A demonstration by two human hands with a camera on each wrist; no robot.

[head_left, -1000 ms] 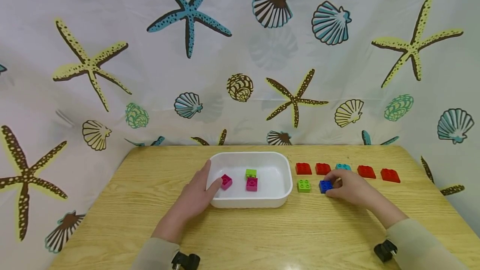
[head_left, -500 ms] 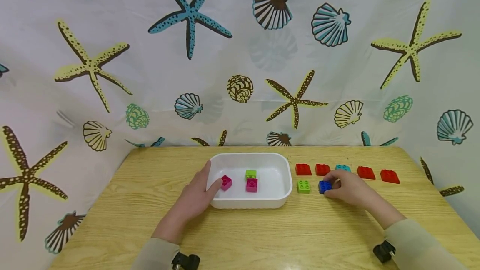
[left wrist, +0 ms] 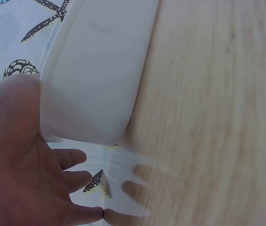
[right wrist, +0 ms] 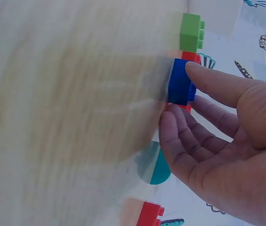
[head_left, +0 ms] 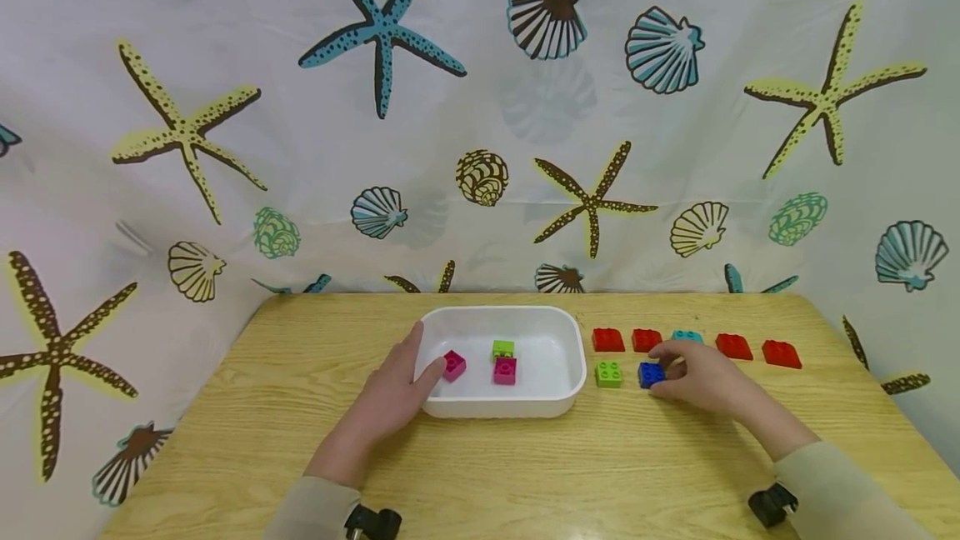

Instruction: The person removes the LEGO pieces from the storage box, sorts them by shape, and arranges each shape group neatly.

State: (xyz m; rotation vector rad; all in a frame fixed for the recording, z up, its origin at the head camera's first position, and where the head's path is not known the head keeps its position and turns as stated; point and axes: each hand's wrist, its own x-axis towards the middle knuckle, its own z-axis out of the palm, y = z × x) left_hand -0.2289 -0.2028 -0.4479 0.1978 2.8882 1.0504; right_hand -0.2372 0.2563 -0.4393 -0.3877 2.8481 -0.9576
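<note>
My left hand (head_left: pixel 390 386) holds the left end of a white plastic tub (head_left: pixel 495 407), its thumb over the rim and its other fingers along the outside. In the left wrist view the fingertips reach past the tub's end. Inside the tub are two magenta toy bricks (head_left: pixel 505 371) and a lime green brick (head_left: pixel 503 348). To the tub's right, my right hand (head_left: pixel 701 373) pinches a blue toy brick (head_left: pixel 651 374) on the table. The right wrist view has the thumb on the blue brick (right wrist: pixel 179 82), with fingers at its opposite side.
Left of the blue brick sits a green brick (head_left: pixel 608 373). Behind them runs a row of several red bricks (head_left: pixel 733 346) with a teal one (head_left: pixel 686 336) among them, partly behind my right hand. A shell-and-starfish curtain (head_left: pixel 480 107) closes off the table's (head_left: pixel 525 473) far side.
</note>
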